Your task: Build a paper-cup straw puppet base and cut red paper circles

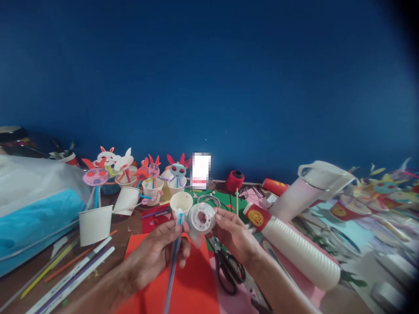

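Observation:
My left hand (pixel 155 248) is closed, pinching a long pale bluish straw (pixel 173 272) near its top end, where a bit of bright blue shows. The straw slants down over a sheet of red paper (pixel 199 285). In my right hand (pixel 237 233), thumb and fingers grip the edge of a clear tape roll (pixel 195 220). The roll is held just right of the straw's top, and whether its tape touches the straw I cannot tell. A white paper cup (pixel 181 202) stands right behind both hands. Black-handled scissors (pixel 225 268) lie below my right wrist.
Several paper cups with decorated face figures (pixel 178 171) stand at the back left. Markers (pixel 70 274) lie at front left beside a blue-and-white bag (pixel 42 218). On the right are a long stack of paper cups (pixel 301 250) and a tilted white jug (pixel 304 192).

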Demonstrator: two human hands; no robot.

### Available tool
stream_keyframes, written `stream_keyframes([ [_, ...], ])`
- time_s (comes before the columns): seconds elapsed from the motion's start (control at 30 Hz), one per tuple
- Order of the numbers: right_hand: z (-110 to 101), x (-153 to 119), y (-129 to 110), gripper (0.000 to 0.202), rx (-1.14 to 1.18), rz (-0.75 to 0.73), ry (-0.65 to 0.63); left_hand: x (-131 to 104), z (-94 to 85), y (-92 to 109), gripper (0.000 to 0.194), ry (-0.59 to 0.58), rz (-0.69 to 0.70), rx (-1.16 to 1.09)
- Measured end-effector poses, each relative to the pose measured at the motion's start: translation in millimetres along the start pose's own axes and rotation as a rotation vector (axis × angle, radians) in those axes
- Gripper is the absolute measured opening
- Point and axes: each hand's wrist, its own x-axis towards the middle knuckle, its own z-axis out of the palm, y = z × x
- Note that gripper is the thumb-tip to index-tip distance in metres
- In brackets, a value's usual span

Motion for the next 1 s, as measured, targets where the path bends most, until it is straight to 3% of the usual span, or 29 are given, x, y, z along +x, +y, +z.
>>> stream_keyframes([
  [0.3, 4.8, 4.9, 6.1, 0.015, 0.128, -0.001, -0.009, -1.0, 0.7, 1.1, 0.011, -0.022, 0.012, 0.007],
  [0.53, 1.7, 8.4, -6.1, 0.018, 0.211, -0.049, 0.131, -2.8, 1.0, 6.1, 0.012, -0.013, 0.068, 0.011],
  [0.8, -0.1, 10.3, -8.3, 0.016, 0.236, -0.029, 0.167, -1.0, -3.0, 9.9, 0.007, 0.011, 0.111, -0.036],
  [1.0, -7.1, 8.1, -8.9, 0.014, 0.063, -0.082, 0.117, 1.5, -10.2, 14.4, 0.006, 0.042, 0.158, -0.033],
])
